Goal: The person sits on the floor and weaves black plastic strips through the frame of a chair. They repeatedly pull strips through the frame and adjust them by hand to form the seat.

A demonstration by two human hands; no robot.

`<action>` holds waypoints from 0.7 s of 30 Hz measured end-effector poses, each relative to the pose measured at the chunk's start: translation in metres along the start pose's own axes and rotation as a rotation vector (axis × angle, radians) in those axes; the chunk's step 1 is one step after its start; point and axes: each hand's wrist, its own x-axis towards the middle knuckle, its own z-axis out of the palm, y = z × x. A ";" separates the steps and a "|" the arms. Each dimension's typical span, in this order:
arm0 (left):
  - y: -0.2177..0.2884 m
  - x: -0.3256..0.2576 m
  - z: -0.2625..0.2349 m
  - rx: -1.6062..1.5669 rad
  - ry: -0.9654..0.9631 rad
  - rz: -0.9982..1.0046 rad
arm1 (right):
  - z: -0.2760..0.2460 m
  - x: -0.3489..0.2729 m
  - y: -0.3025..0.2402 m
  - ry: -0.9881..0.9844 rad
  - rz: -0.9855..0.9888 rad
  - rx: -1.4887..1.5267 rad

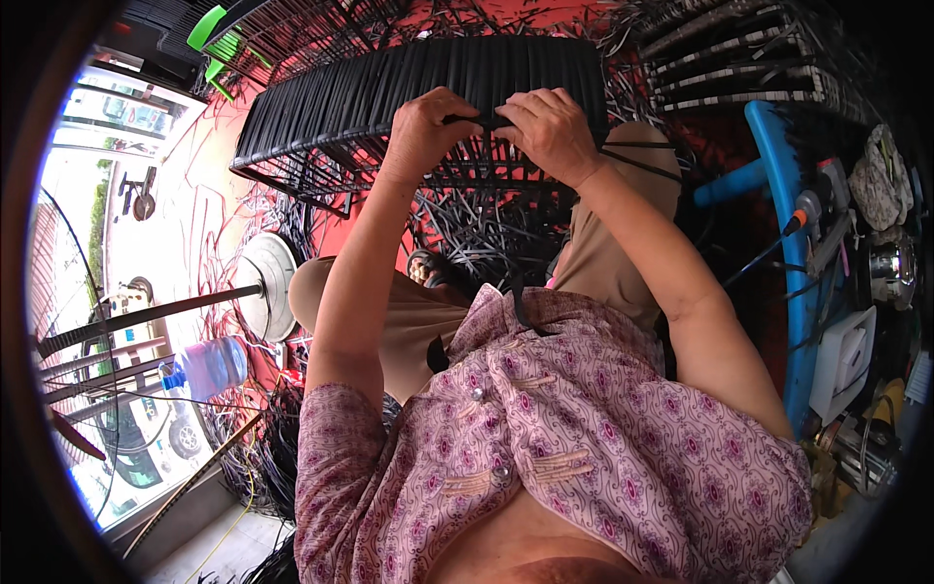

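Working with both hands at the near edge of the black woven frame: it's lying in front of the person, closely wrapped with flat black strips on top, open bars below. Left hand bent, fingers and thumb pinched narrow on a dark strip at the frame's near edge. Right hand just beside it on the same edge, also pinched narrow on that strip; exact fingertip contact too dark to read. Right knee by the frame's right end, thin black bands across it. Loose strips piled below the frame. Slatted rack behind its left end, striped rack well right of it. Blue plastic furniture right of the frame, nearer the person. Pale round base and bottle left of and below the frame.
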 end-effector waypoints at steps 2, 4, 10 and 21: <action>0.000 -0.002 0.001 -0.002 -0.011 -0.054 | -0.016 -0.007 -0.002 0.079 0.069 -0.021; 0.001 -0.001 0.004 0.031 0.000 -0.060 | -0.025 -0.025 0.001 0.096 0.172 -0.055; 0.007 0.010 0.005 0.089 -0.015 -0.114 | -0.022 -0.043 0.010 0.024 0.201 -0.146; 0.018 0.031 0.050 0.263 0.013 0.355 | -0.020 -0.035 0.029 0.098 0.069 -0.198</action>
